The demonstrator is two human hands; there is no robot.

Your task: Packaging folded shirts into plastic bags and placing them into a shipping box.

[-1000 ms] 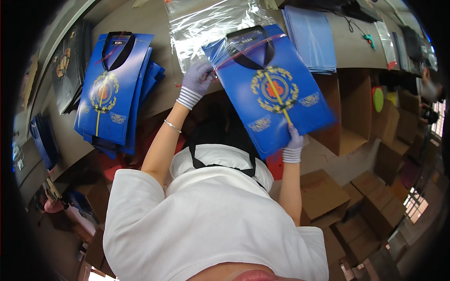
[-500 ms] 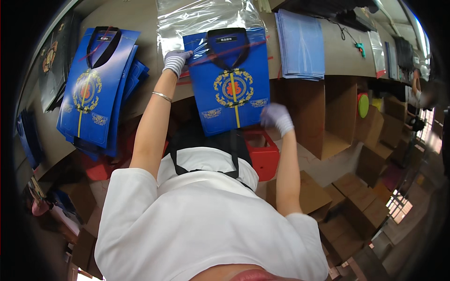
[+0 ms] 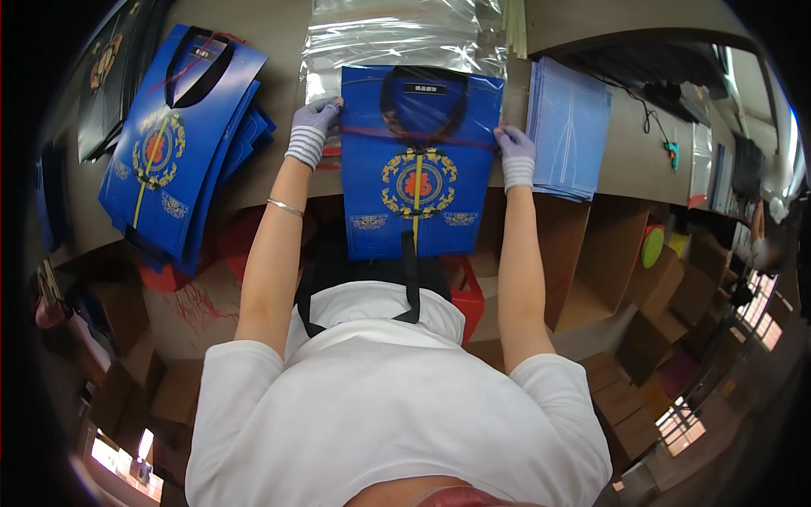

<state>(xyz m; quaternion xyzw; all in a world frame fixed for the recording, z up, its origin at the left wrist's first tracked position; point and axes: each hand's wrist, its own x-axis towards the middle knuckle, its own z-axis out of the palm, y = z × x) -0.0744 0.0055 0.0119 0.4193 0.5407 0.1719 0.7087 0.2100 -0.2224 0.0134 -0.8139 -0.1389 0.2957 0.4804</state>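
Observation:
A flat blue paper gift bag [image 3: 363, 198] with a gold ring ornament and black handles lies in front of me at the table's near edge, its lower part hanging over. Clear film with a reddish strip seems to lie across its upper part. My left hand [image 3: 314, 128], in a pale glove with a striped cuff, is closed at the bag's upper left edge. On the opposite edge, slightly lower, my right hand [image 3: 515, 152] pinches with thumb and fingers. Whether each grips the bag or only the film, I cannot tell. Behind the bag lies a pile of clear plastic sleeves [image 3: 397, 34].
To the left is a fanned stack of blue gift bags [image 3: 127, 194], with dark bags [image 3: 106, 76] beyond it. Light blue film-covered sheets [image 3: 568, 127] are stacked on the right. Open cardboard boxes [image 3: 608, 262] stand below the table, and a red stool [image 3: 467, 296] is near me.
My right hand has risen from the bag's lower right corner to its upper right edge. The bag now sits straighter. The whole view has shifted slightly.

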